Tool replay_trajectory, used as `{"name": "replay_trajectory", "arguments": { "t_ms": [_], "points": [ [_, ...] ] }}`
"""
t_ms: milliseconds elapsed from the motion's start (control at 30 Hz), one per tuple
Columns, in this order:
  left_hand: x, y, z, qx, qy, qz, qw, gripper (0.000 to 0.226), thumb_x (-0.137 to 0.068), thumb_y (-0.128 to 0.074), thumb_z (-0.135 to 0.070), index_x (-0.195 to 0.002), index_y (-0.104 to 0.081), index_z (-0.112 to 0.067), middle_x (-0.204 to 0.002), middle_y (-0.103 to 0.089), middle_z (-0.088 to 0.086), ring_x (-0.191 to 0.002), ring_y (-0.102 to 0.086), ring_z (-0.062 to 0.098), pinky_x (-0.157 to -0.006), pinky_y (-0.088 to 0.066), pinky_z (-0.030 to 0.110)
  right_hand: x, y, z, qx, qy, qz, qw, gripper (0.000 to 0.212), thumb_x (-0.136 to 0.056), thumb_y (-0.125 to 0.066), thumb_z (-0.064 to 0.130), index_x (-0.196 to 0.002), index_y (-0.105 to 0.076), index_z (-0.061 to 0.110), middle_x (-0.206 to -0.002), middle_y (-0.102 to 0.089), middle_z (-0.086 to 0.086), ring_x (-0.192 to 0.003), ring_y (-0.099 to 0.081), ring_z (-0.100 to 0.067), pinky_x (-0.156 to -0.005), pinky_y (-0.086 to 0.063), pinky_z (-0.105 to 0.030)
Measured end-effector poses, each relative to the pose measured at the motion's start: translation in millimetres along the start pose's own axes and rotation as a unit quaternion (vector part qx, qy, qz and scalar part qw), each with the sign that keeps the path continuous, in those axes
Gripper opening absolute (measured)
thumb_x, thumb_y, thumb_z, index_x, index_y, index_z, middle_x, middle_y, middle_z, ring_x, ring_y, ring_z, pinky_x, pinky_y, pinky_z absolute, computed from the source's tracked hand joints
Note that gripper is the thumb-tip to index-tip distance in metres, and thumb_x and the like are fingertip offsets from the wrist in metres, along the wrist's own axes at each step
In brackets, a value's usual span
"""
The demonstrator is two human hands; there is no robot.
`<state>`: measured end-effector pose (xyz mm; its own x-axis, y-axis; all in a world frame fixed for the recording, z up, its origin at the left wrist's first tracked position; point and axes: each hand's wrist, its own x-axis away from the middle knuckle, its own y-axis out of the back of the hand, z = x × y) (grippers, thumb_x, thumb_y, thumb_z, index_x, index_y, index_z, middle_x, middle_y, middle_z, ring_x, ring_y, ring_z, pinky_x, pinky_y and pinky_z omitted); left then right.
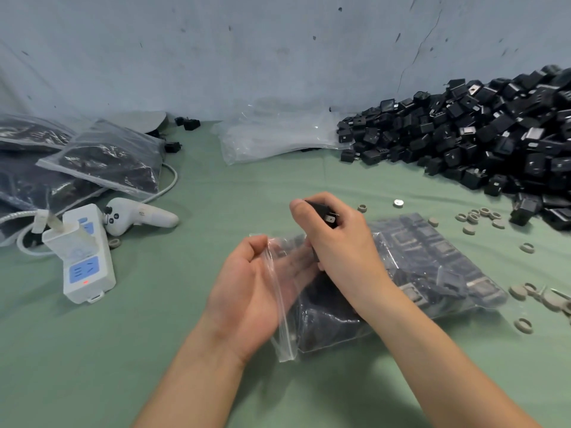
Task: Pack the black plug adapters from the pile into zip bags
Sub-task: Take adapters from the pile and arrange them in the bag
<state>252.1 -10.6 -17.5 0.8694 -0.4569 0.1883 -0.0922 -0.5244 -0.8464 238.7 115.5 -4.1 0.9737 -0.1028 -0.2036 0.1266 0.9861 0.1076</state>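
Black adapter [321,211] gripped at the mouth of a part-filled zip bag [411,273].
The pile [479,143] of black plug adapters lay beyond the zip bag, to its right. The left hand [247,291] pinched the bag's open lip, thumb outside and fingers spread inside behind the plastic. The right hand [343,242] sat at the bag's mouth, fingers curled tight round the adapter, whose metal prongs showed between them.
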Motion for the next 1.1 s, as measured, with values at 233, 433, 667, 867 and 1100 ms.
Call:
{"name": "replay_trajectory", "arguments": {
  "t_ms": [233, 433, 667, 867, 1100],
  "points": [
    [6, 14, -23, -0.249, -0.069, -0.199, 0.945, 0.023, -0.096, -0.054, -0.012, -0.076, -0.063, -0.004, -0.089, -0.072, 0.018, -0.073, -0.072, 0.023, -0.065, -0.062, 0.031, -2, 4, 3, -0.022, -0.010, -0.010, 1.000, 0.027, -0.092, -0.065, 0.044, -0.082, -0.065, 0.020, -0.060, -0.052, 0.006, -0.058, -0.046, -0.012, -0.058, -0.039, -0.036],
    [17, 19, -31, -0.526, -0.333, -0.293, 0.726, 0.020, -0.098, -0.056, -0.028, -0.082, -0.061, -0.017, -0.070, -0.056, -0.006, -0.053, -0.049, 0.010, -0.051, -0.043, 0.029, -3, 7, 12, -0.125, -0.078, -0.001, 0.989, 0.037, -0.095, -0.058, 0.053, -0.081, -0.068, 0.021, -0.074, -0.062, 0.009, -0.058, -0.053, -0.013, -0.042, -0.036, -0.028],
    [26, -5, -8, -0.684, -0.410, -0.096, 0.595, 0.037, -0.089, -0.060, -0.046, -0.125, -0.051, -0.049, -0.103, -0.054, -0.017, -0.084, -0.060, 0.010, -0.065, -0.044, 0.009, 8, -1, 24, -0.058, -0.081, 0.181, 0.978, 0.051, -0.086, -0.046, 0.075, -0.093, -0.072, 0.030, -0.077, -0.064, 0.004, -0.050, -0.050, -0.008, -0.042, -0.037, -0.022],
    [29, 1, -11, -0.567, -0.413, -0.167, 0.693, 0.032, -0.076, -0.071, -0.058, -0.097, -0.049, -0.046, -0.086, -0.065, -0.010, -0.070, -0.062, 0.009, -0.059, -0.050, 0.020, 13, -6, 28, 0.008, -0.042, 0.221, 0.974, 0.046, -0.090, -0.048, 0.072, -0.098, -0.069, 0.031, -0.069, -0.059, 0.011, -0.054, -0.051, -0.006, -0.043, -0.038, -0.020],
    [35, 52, -48, -0.462, -0.190, -0.357, 0.789, 0.016, -0.099, -0.057, -0.025, -0.113, -0.062, -0.019, -0.082, -0.063, 0.009, -0.048, -0.058, 0.008, -0.063, -0.053, 0.034, -3, 25, 26, 0.101, 0.086, 0.043, 0.990, 0.011, -0.097, -0.057, 0.041, -0.098, -0.066, 0.035, -0.071, -0.061, -0.008, -0.057, -0.049, -0.019, -0.053, -0.040, -0.033]
  ]
}}
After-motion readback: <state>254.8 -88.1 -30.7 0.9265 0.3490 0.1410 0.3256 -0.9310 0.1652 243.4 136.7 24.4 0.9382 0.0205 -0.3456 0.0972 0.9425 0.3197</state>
